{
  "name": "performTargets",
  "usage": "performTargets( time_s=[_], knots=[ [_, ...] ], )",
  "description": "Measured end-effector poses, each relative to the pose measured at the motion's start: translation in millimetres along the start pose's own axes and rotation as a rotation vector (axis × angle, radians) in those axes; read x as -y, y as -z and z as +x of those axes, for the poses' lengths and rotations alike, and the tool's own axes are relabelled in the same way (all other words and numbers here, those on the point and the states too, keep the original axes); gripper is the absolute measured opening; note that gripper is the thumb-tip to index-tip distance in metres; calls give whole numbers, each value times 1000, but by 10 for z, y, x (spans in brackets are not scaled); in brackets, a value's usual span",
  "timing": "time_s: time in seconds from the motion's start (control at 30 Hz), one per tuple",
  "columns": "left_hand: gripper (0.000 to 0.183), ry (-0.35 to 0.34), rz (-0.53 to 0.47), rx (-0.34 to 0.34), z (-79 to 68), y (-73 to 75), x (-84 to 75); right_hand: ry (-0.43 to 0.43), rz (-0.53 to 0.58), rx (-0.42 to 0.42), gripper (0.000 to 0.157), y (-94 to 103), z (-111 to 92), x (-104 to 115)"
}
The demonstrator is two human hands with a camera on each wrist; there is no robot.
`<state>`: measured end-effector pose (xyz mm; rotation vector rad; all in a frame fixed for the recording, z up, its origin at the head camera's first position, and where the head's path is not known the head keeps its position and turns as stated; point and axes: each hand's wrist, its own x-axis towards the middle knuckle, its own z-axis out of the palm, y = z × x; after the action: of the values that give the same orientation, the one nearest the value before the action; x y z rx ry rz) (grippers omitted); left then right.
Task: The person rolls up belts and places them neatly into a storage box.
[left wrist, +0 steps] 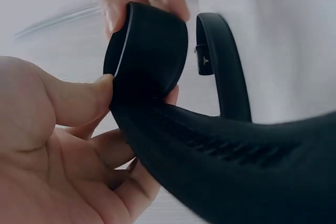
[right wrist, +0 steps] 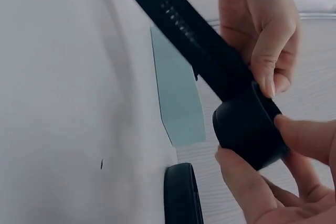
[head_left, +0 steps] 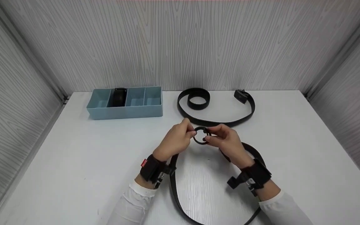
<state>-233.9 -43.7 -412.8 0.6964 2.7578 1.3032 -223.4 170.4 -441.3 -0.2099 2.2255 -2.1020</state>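
Observation:
Both hands hold the rolled-up end of a black belt (head_left: pixel 202 143) above the table. My left hand (head_left: pixel 175 140) pinches the roll from the left, thumb tip on its edge in the left wrist view, where the coil (left wrist: pixel 152 51) shows as a wide loop. From the other side, the thumb and fingers of my right hand (head_left: pixel 228 144) grip the coil (right wrist: pixel 247 132). The belt's long strap (left wrist: pixel 220 150) runs from the roll and hangs in a big loop down toward the table's front. A second black belt (head_left: pixel 216 122) lies just behind the hands, its left end curled.
At the back left stands a blue divided tray (head_left: pixel 125 113) with several compartments; one holds a rolled black belt (head_left: pixel 119 98). The second belt's buckle (head_left: pixel 241 96) lies at the back right. Wood-grain panels (head_left: pixel 173 47) enclose the white table (head_left: pixel 105 156) at back and sides.

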Motion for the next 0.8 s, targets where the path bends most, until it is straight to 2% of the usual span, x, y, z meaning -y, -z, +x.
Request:
performTargets(
  time_s=[0.13,0.2,0.3,0.43,0.53,0.7,0.8],
  knots=[
    [8,-27,62,34,16,14,-36,56,-188,100,37,65,8,20],
    [9,-45,90,58,26,6,-44,71,-225,147,38,107,11,19],
    [10,-41,69,68,38,-11,-40,56,-175,157,39,151,2,19],
    [13,11,-40,78,30,17,-20,24,-79,100,39,173,-23,20],
    [14,45,-80,111,14,77,-2,25,-50,70,39,170,-27,28],
    [14,48,-131,166,4,140,44,31,-30,43,40,132,-20,32],
    [15,54,-187,163,16,130,73,7,34,28,42,91,-22,11]
  ],
)
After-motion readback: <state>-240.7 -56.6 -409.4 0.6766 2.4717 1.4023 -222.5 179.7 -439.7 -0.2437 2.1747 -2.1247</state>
